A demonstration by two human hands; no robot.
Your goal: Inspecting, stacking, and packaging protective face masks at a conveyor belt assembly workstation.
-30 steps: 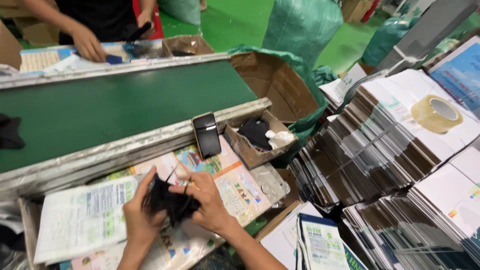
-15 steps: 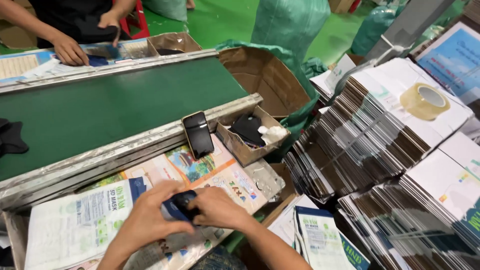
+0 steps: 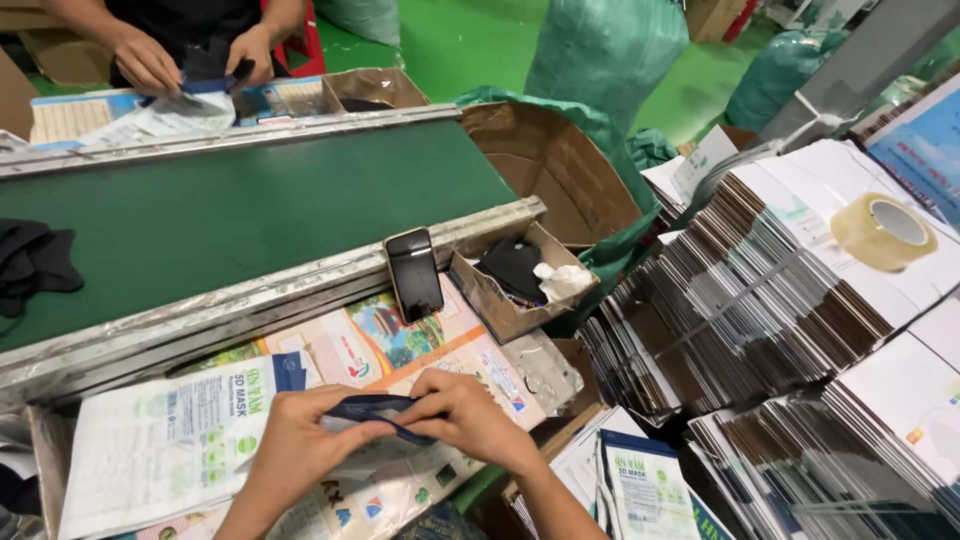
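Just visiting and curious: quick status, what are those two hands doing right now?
Left hand and right hand both pinch a dark folded mask. Printed packets underneath. Phone leaning nearby, not in the way.

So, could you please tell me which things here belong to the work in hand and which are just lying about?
In hand: left hand and right hand holding a dark folded item; printed packets beneath.

Lying about: phone, tape roll, small cardboard box, flat carton stacks.
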